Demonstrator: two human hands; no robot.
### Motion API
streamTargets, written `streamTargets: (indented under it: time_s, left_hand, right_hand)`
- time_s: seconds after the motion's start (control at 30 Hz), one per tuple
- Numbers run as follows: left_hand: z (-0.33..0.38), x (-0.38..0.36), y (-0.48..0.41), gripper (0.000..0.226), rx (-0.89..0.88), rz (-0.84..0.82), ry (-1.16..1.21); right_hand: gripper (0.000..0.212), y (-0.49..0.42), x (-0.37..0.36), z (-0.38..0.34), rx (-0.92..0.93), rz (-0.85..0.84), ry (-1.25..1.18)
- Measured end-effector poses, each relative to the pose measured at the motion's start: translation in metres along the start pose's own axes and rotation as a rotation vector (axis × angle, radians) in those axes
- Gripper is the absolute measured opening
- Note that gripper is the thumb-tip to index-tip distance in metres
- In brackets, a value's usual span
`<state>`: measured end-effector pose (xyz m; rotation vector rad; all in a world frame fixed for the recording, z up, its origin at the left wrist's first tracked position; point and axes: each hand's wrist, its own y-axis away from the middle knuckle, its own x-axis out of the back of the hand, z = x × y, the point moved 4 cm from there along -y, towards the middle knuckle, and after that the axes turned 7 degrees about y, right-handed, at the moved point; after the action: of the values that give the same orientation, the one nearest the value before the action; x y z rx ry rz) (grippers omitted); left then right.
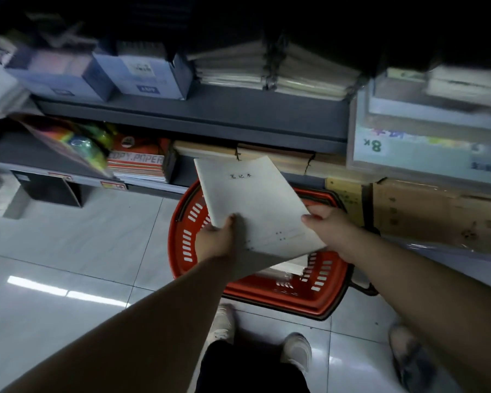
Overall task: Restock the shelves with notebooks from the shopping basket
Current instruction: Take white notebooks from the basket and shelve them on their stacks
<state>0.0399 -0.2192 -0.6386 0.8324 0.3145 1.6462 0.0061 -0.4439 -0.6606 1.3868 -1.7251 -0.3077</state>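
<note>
The head camera looks down at a red shopping basket (182,236) that stands on the tiled floor (68,236), just before the lowest shelf (159,188). Above the basket the person holds a pale notebook (255,205) with both hands. It is tilted, with its far corner pointing toward the shelves. A small printed title is on its cover. A grey layer shows under its near edge, so it is perhaps more than one notebook – the number cannot be told.

The left hand (217,239) grasps the near left edge, with the thumb on the cover and the fingers hidden under it. The right hand (328,225) grasps the right edge in the same way, thumb on top.

Inside the basket, a few more pale notebooks (291,266) lie below the held one. On the lowest shelf, behind the basket, stacks of brown notebooks (267,157) lie flat, and to their left are packs of copy paper (138,163). A cardboard box (423,214) stands to the right of the basket. The person's light shoes (296,350) are at the bottom edge – near the basket.
</note>
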Motion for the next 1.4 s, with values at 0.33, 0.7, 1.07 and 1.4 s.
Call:
streamTargets:
  time_s: [0.33,0.7,1.07,1.4]
  left_hand:
    - [0.095,0.036,0.112,0.027,-0.119,-0.137,0.127]
    - [0.189,0.071,0.193,0.024,-0.221,-0.213,0.24]
    - [0.222,0.1,0.246,0.018,-0.242,-0.349,0.373]
    - [0.286,0.095,0.249,0.017,-0.284,-0.5,0.379]
  right_hand:
    - [0.019,0.117,0.073,-0.034,0.067,0.044,-0.129]
    - [0.014,0.211,0.132,-0.086,0.184,0.105,-0.267]
    - [0.011,0.276,0.167,-0.107,0.257,0.166,-0.253]
    - [0.012,0.282,0.196,-0.149,0.304,0.289,-0.326]
